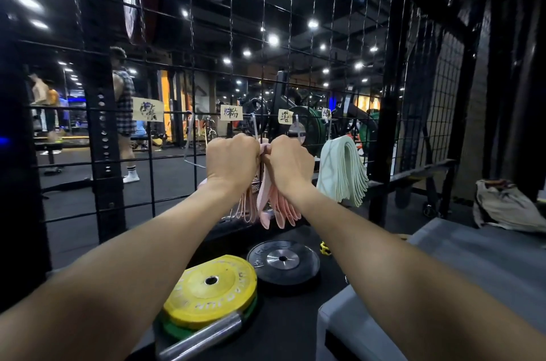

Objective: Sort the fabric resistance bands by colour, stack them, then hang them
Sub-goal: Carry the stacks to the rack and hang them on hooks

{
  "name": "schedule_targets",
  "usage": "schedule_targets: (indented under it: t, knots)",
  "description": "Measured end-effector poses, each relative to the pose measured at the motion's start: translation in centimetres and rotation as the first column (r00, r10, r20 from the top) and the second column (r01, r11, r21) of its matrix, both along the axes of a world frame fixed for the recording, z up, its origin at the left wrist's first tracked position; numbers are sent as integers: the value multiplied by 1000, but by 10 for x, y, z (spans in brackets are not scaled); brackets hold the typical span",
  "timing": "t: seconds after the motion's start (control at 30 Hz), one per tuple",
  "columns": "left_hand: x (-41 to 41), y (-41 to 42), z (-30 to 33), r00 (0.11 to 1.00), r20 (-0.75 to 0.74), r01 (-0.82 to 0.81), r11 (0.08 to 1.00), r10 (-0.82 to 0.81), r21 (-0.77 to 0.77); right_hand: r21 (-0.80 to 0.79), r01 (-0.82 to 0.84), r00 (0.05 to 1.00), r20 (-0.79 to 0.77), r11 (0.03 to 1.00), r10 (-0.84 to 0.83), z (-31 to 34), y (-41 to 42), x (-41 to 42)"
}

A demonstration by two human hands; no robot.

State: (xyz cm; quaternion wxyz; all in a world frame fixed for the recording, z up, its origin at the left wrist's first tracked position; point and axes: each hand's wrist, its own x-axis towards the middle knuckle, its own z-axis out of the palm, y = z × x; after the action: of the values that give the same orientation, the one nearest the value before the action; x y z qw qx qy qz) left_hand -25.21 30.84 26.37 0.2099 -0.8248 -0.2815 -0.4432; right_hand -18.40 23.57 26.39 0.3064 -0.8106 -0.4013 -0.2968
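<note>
- Pink bands (267, 198): a bunch hanging against the wire grid (174, 89), gripped at the top by both hands.
- Left hand (232, 161) and right hand (289, 164): fists side by side, fingers curled round the bunch.
- Green bands (342, 171): hung stack just right (lighter tint).
- Yellow plate (211, 289), black plate (283, 260): below.

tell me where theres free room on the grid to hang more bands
Free: the hook left of the left hand, under the leftmost paper label. Crowded: both hands grip the pink bands at the middle hook, right hand beside the hanging green bands.
</note>
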Motion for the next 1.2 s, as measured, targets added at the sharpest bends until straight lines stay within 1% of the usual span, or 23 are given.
schedule_targets:
  t: [0.1,0.2,0.3,0.43,0.53,0.63,0.67,0.7,0.77,0.8,0.87,0.9,0.97,1.03,1.13,1.2]
  knots:
    - [0,0,-1,999,-22,-30,1000,30,6,12,-45,993,-109,999,46,5,1,2]
    - [-4,-2,-7,998,-35,-44,999,44,6,44,-111,964,-237,993,118,14,1,4]
    - [-7,-1,-9,999,-29,-43,996,46,78,88,-155,935,-308,984,175,17,1,8]
    - [-4,5,-18,995,-96,37,998,-32,41,104,-229,890,-381,968,252,16,-4,13]
    - [-5,1,-19,997,-70,13,999,-10,42,101,-235,914,-314,967,255,8,-7,17]
    - [-8,-3,-21,998,-31,47,997,-49,-58,137,-216,948,-208,967,241,-2,-9,21]
    - [-9,-4,-22,997,2,74,993,-74,-94,120,-226,950,-193,967,246,-6,-9,22]
    - [-9,-5,-24,995,35,99,985,-95,-138,93,-241,943,-213,966,255,-10,-8,23]
    - [-9,-4,-30,980,126,182,948,-154,-261,57,-287,909,-300,956,291,-17,-4,23]
    - [-8,-4,-32,961,198,251,912,-195,-323,38,-306,896,-326,951,302,-22,-2,22]
    - [-8,-5,-39,907,340,383,824,-249,-417,0,-305,904,-316,952,289,-28,0,24]
    - [-8,-6,-44,889,374,423,787,-264,-450,8,-300,905,-313,954,288,-29,-2,25]
    - [-9,-9,-55,870,387,476,726,-306,-496,45,-312,899,-309,949,310,-29,-7,29]
    - [-10,-12,-62,839,425,532,677,-340,-508,66,-335,892,-298,940,339,-27,-13,32]
    - [-9,-13,-67,820,439,562,658,-367,-501,89,-362,878,-303,928,371,-31,-14,31]
    - [-7,-14,-68,828,429,556,636,-362,-536,91,-357,877,-311,930,367,-36,-13,29]
